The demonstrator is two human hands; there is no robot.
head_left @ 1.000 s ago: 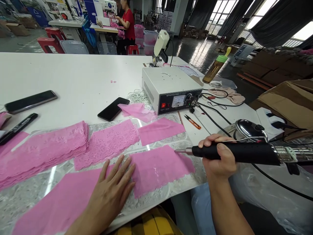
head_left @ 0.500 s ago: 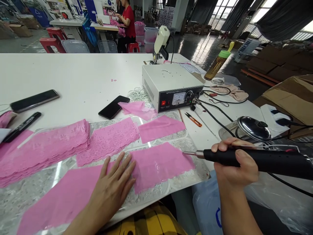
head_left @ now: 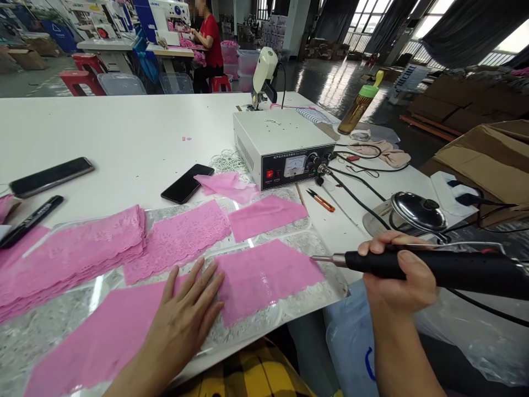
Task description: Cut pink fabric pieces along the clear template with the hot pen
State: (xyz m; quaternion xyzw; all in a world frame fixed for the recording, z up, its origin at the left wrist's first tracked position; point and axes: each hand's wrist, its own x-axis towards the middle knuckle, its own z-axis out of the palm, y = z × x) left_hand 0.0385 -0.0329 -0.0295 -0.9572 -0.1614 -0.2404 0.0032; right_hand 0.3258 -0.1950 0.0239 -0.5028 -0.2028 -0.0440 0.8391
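Note:
My left hand (head_left: 184, 317) lies flat, fingers spread, on a pink fabric strip (head_left: 264, 275) that rests on a clear patterned sheet (head_left: 318, 245) near the table's front edge. My right hand (head_left: 399, 275) is wrapped round a black corded cutting tool (head_left: 433, 268), held level. Its metal tip (head_left: 320, 258) points left and hovers at the strip's right edge. More pink lace pieces (head_left: 177, 237) and a stack of lace (head_left: 70, 253) lie to the left.
A white control box (head_left: 281, 143) stands behind, with a phone (head_left: 187, 183), small orange snips (head_left: 319, 200), a second phone (head_left: 49, 175), a black marker (head_left: 28, 220), a metal lid (head_left: 418, 211) and a bottle (head_left: 357, 110). A person in red sits at a far sewing table.
My right hand with the tool has shifted right and a little down, away from the strip's middle. My left hand has stayed flat on the fabric.

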